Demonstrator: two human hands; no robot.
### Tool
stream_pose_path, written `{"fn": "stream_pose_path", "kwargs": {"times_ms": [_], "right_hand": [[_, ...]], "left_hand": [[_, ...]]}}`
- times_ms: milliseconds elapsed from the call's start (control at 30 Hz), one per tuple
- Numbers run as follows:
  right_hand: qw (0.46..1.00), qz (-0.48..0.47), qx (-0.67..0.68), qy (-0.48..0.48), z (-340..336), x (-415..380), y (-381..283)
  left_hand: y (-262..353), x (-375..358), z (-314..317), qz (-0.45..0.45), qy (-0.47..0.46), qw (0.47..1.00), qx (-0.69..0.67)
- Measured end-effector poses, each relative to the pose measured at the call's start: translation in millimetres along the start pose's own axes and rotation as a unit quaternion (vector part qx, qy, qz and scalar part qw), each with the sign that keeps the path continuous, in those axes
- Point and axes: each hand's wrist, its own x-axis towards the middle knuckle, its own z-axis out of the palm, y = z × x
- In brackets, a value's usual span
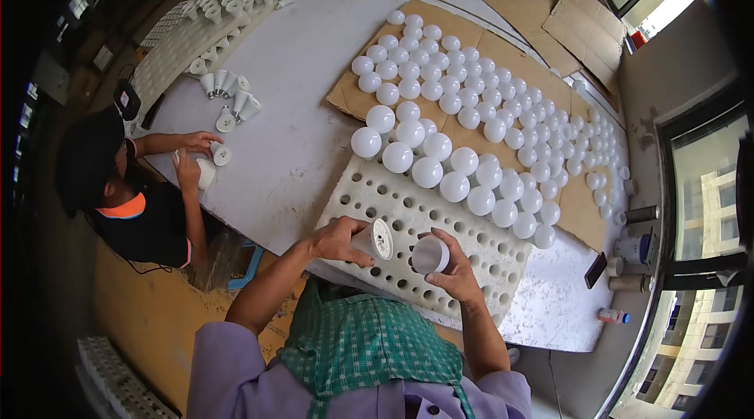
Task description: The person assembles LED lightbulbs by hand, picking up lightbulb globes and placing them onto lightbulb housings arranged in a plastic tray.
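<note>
My left hand point(338, 241) is closed round a white LED bulb base point(381, 239), its round face with the circuit board turned to the right. Close beside it, my right hand point(455, 271) grips a white bulb cover point(428, 255) with the hollow side towards the base. A gap separates the two parts. Below both hands lies a pale foam tray point(369, 203) with rows of round holes. Along the tray's far side sit rows of white globes point(426, 172).
More globes point(430, 90) stand on a cardboard sheet point(345, 97) behind the tray. At the left a co-worker point(141, 191) handles a bulb base point(221, 153). Several bulb bases point(225, 119) lie on the table point(290, 58). A phone point(596, 270) and a small bottle point(613, 316) are at right.
</note>
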Motion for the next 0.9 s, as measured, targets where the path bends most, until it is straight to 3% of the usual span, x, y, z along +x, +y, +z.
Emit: {"fn": "stream_pose_path", "kwargs": {"times_ms": [100,167,300,433,633,700,900], "right_hand": [[0.998,0.021,-0.029,-0.048,9.1,1.4,3.2],[0.981,-0.051,-0.175,-0.067,8.3,5.8,8.8],[0.956,-0.069,-0.276,-0.077,22.8,8.8,1.6],[0.937,-0.084,-0.325,-0.100,31.8,12.2,-1.0],[0.915,-0.031,-0.382,-0.126,45.9,15.5,-9.9],[0.873,-0.099,-0.454,-0.147,48.8,17.7,-8.5],[0.860,-0.014,-0.484,-0.164,63.5,19.8,-10.9]], "left_hand": [[14.1,-1.8,8.3,0.032,-0.009,0.997,0.066],[17.7,-4.7,11.2,0.035,-0.004,0.997,0.073],[25.9,-10.3,9.9,-0.007,-0.036,0.991,0.126],[18.6,-13.9,9.3,-0.021,-0.045,0.992,0.118],[22.0,-17.9,10.6,-0.035,-0.035,0.989,0.140],[27.6,-18.0,11.3,-0.038,-0.034,0.985,0.167],[22.4,-20.5,9.1,-0.027,-0.041,0.978,0.205]]}}
